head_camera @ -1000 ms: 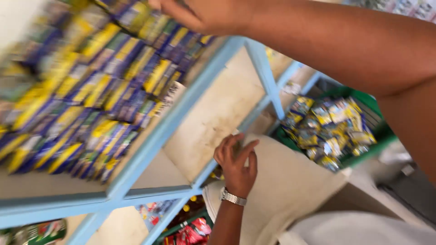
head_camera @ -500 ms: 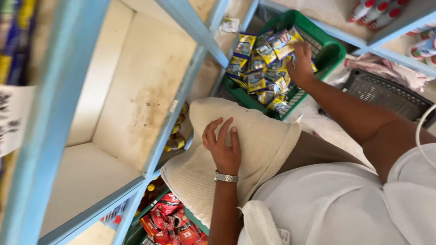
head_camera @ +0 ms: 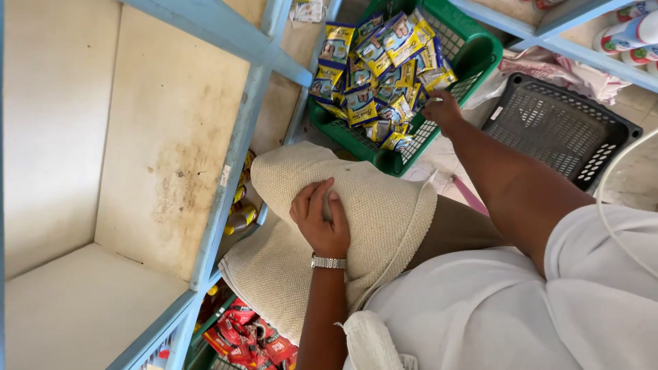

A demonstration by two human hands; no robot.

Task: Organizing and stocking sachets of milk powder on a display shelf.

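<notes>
Beside the pale blue shelf frame (head_camera: 233,164), a green basket (head_camera: 480,51) sits on the floor, heaped with small yellow-and-blue glossy packets (head_camera: 373,75). At the basket's near rim the right hand (head_camera: 442,109) reaches into the packets, fingers curled; what they grip is hidden. Nearer than the basket, the left hand (head_camera: 321,219) rests spread on a beige knitted cloth (head_camera: 384,205).

glossy foil packets (head_camera: 373,75), green plastic basket (head_camera: 480,51), rough knit cloth (head_camera: 384,205), metal watch (head_camera: 328,262).
</notes>
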